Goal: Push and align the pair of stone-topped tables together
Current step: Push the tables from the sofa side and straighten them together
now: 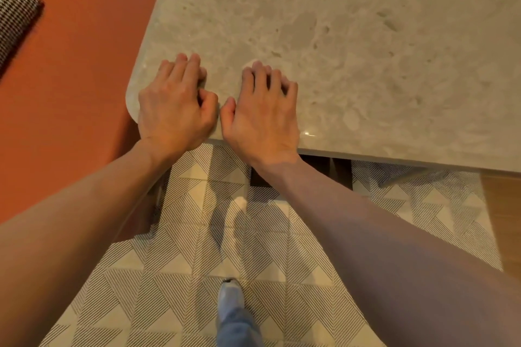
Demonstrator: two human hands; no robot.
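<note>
A beige stone-topped table [352, 51] fills the upper right of the head view, its rounded near-left corner toward me. My left hand [174, 104] rests on that corner, palm down, fingers bent with the tips on the stone. My right hand [262, 115] lies right beside it at the near edge, thumb almost touching the left hand, fingers bent onto the top. Neither hand holds anything. Only this one table is in sight.
An orange sofa seat [70, 79] runs close along the table's left edge, with a houndstooth cushion [14, 17] at far left. Dark table legs [342, 175] show under the near edge. A patterned rug [225, 234] lies below, my shoe [231, 294] on it; wooden floor [504, 220] at right.
</note>
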